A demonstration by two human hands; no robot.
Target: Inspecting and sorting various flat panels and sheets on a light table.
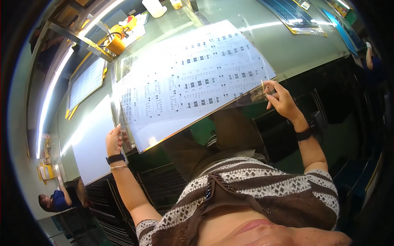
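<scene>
A large clear film printed with rows of small black marks lies over a bright white panel in front of me. My left hand is closed at the film's near left corner, its fingertips pinching the clear edge. My right hand pinches the film's near right edge between thumb and fingers, the other fingers curled. The film reaches a little past the panel at the left. Glare washes out part of its far left area, so the marks there are hard to see.
Rolls of orange tape stand at the far left by a metal post. A white bottle sits at the back. Blue patterned sheets lie at the far right. Another white sheet is at left. Two other people are at the edges.
</scene>
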